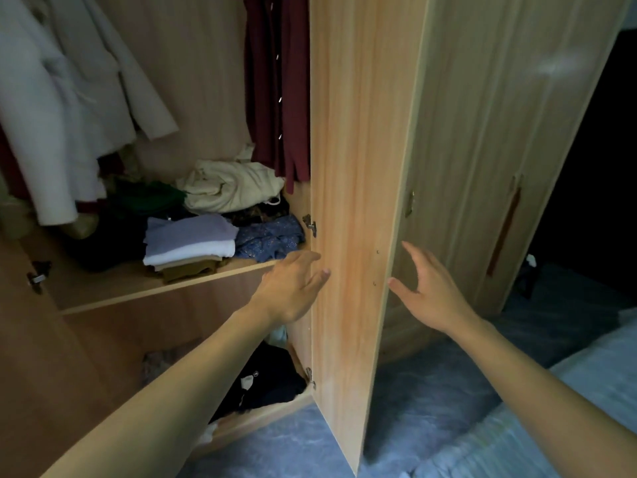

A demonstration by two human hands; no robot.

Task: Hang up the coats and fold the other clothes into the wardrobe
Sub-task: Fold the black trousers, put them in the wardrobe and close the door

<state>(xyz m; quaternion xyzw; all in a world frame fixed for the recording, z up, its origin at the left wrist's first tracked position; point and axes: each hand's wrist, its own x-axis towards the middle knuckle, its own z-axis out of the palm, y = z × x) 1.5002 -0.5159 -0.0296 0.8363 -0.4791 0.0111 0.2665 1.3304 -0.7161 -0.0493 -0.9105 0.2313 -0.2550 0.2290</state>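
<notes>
The wardrobe stands open, its right door [355,167] swung out toward me. My left hand [293,288] lies flat with straight fingers against the door's inner face near the shelf edge. My right hand [427,291] is open beside the door's outer edge, fingers spread; contact is unclear. Pale coats [69,98] hang at the upper left and a maroon coat [275,88] hangs by the door. On the shelf [165,288] sit a folded stack [189,244] of lilac, white and brown clothes, a crumpled cream garment [231,184] and a blue patterned one [269,238].
Dark clothes [269,377] lie in the lower compartment. Further closed wardrobe doors [499,150] stand to the right. A bed with pale bedding [517,426] is at the lower right, blue floor [431,391] between it and the wardrobe. The left door [31,322] is open too.
</notes>
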